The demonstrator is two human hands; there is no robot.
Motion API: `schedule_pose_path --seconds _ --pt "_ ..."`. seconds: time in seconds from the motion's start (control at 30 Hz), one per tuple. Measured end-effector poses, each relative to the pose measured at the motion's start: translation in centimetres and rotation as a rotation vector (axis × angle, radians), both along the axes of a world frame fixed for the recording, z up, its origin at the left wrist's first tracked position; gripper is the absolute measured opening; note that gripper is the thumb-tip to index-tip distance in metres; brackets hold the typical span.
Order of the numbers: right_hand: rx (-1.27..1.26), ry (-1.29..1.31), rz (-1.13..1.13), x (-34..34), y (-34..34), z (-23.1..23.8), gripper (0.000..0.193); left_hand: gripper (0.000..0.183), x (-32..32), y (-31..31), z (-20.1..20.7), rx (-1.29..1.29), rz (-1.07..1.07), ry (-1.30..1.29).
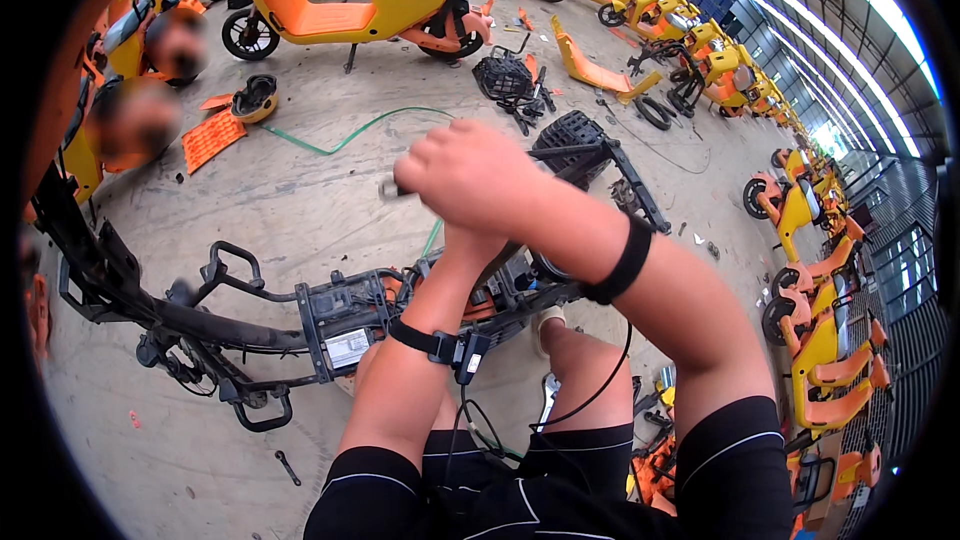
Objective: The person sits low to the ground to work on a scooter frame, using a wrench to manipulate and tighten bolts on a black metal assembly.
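My right hand (462, 172) is raised over the stripped scooter frame (235, 328), its fingers closed in a fist. A short silver metal end (394, 188) sticks out on the fist's left side; the rest of this piece is hidden in the grip, so its kind is unclear. Just below, my left hand (472, 242) reaches up beneath the right wrist. Its fingers are covered by the right hand and forearm. Black housings, wires and a silver labelled box (348, 349) sit in the middle of the frame, under my forearms.
A black basket (570, 135) lies at the frame's far end. A green strap (328, 151), a helmet (255, 98), orange panels (213, 143) and a tyre (654, 113) are on the floor. A wrench (549, 398) is by my legs. Yellow scooters (350, 15) stand around.
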State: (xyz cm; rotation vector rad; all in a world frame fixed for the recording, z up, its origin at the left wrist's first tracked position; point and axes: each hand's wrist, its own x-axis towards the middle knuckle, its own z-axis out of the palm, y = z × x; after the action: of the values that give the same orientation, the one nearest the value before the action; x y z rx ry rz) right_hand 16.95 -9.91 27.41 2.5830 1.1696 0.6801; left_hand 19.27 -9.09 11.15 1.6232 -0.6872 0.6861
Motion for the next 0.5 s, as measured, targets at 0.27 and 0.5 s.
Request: schedule_pose_path --seconds 0.27,0.5 --pt "0.129 -0.001 -0.054 -12.3 -3.1 0.0 0.029 0.022 -2.0 2.3 3.1 -0.118 -0.424 0.613" --pt "0.790 0.015 -0.397 -17.7 -9.5 -2.2 0.020 0.031 -2.2 3.0 3.5 -0.066 -0.277 0.560"
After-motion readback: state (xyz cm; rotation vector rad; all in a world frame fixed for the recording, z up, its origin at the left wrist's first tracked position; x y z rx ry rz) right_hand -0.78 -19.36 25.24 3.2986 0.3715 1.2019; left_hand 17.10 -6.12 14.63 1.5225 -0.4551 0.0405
